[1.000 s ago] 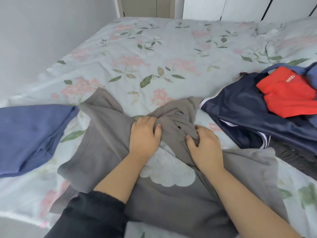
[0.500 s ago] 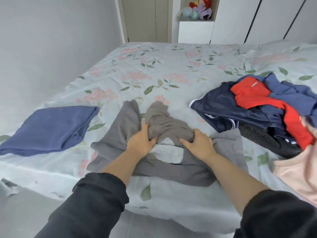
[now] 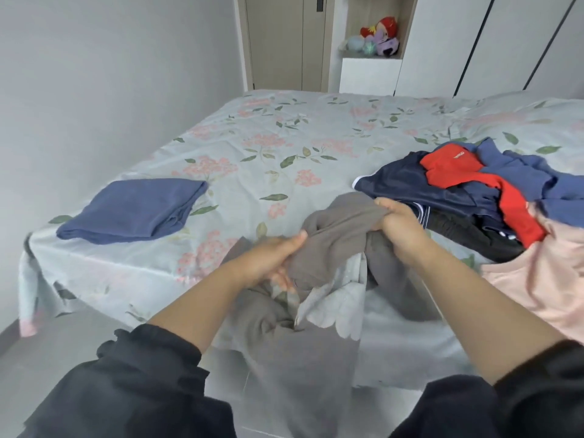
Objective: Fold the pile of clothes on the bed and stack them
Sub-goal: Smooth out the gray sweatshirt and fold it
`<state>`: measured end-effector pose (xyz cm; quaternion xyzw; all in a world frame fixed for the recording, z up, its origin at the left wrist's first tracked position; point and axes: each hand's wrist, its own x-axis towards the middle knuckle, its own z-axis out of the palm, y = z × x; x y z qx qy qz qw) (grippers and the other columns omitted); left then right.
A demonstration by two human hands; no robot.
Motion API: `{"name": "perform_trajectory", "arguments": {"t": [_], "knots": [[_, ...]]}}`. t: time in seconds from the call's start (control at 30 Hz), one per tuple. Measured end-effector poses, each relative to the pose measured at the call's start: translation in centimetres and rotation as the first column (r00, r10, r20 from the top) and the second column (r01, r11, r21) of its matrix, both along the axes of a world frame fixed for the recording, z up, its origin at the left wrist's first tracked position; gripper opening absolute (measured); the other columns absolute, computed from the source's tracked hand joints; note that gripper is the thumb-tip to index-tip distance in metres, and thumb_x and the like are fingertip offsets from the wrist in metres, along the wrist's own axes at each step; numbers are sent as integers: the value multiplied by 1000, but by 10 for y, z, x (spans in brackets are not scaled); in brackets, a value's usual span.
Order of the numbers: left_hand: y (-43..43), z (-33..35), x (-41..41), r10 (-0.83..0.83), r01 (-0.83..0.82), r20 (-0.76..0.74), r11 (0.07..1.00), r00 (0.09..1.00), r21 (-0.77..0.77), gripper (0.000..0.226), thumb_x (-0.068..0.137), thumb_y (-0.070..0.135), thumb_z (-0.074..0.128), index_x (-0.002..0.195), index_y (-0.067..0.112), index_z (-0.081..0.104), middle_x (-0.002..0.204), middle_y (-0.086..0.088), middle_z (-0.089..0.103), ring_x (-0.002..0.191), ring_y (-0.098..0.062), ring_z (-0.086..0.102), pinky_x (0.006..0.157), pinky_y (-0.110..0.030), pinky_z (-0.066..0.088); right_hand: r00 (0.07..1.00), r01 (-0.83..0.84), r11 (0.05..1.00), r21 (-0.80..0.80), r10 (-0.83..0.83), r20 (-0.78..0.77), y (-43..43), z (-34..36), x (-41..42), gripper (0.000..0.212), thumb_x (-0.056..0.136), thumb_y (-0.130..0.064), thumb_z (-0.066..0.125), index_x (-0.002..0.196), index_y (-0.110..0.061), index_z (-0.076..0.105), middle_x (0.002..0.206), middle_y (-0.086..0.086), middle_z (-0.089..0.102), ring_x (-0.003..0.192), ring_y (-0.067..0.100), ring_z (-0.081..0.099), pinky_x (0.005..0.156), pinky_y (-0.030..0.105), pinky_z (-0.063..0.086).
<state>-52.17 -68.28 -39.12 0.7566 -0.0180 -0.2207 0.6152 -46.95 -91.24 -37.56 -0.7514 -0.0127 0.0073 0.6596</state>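
Floral bed (image 3: 316,147), grey wall (image 3: 110,74), wardrobe doors (image 3: 489,42)

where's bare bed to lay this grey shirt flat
Bare floral bedsheet lies between the folded blue garment and the loose pile of navy, red and pink clothes, and across the far half. The near right, past the grey shirt, is crowded.

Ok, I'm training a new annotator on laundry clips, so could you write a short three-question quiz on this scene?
1. True or false: the left hand and right hand both grip the grey shirt.
2. The folded blue garment lies: A) near the left corner of the bed, B) on the floor, C) on a shelf.
3. What colour is the garment with white lettering in the unfolded pile?
Key: 1 true; 2 A; 3 red.
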Motion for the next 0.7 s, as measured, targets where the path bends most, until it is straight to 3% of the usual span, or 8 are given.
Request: {"name": "perform_trajectory", "arguments": {"t": [0.1,0.2,0.3,0.43,0.5,0.6,0.63,0.7], "knots": [[5,-2,1,429,-318,233,862,873,-395,37,86,44,55,98,10,63,83,-4,67,70,-15,62,63,-25,51,971,-208,956,208,228,-77,-8,23,-9,24,88,6,45,73,-10,56,69,6,55,62,16,50,60,27,39],[4,-2,4,176,-144,432,984,885,-104,60,87,31,66,139,34,36,130,17,50,118,4,47,93,-11,40,925,-378,922,81,380,-11,-2,32,-21,31,88,14,45,67,-8,53,60,1,57,54,10,52,52,21,41],[-8,10,3,-101,80,259,993,961,90,57,80,39,68,133,33,47,117,15,63,104,1,60,87,-14,46,949,-286,941,-180,304,86,8,44,-23,30,84,14,52,71,-12,59,61,-7,60,56,4,54,55,17,45],[-6,31,11,194,-193,320,981,927,-37,11,92,12,60,90,4,67,78,-1,67,67,-6,58,67,-24,49,966,-78,923,-377,164,200,7,65,-16,6,86,1,60,81,0,62,74,7,58,68,12,50,65,25,41],[2,49,17,327,-374,435,927,839,26,26,93,13,58,69,5,62,62,-4,55,53,-6,45,56,-23,36,980,-55,938,-342,117,162,4,77,-12,18,91,-6,59,91,11,62,80,11,58,73,18,51,68,27,40],[7,81,21,418,-537,592,843,689,30,21,97,14,51,87,4,66,88,-9,61,78,-12,52,69,-21,37,999,-44,984,-173,46,9,4,105,-13,31,92,-25,60,95,6,65,89,13,65,72,18,60,63,22,49],[8,92,19,430,-502,585,864,688,-45,20,98,21,48,100,10,65,103,-5,64,92,-12,55,76,-19,38,999,-16,993,-118,12,-38,5,115,-11,28,91,-30,61,89,-3,66,88,9,67,67,16,61,56,18,50],[5,107,12,324,-249,458,944,828,-218,27,98,42,44,115,26,56,118,5,61,110,-10,57,87,-20,44,993,41,999,2,-41,-112,3,132,-7,26,89,-39,62,87,-13,64,86,4,67,68,15,63,54,19,50]]}}
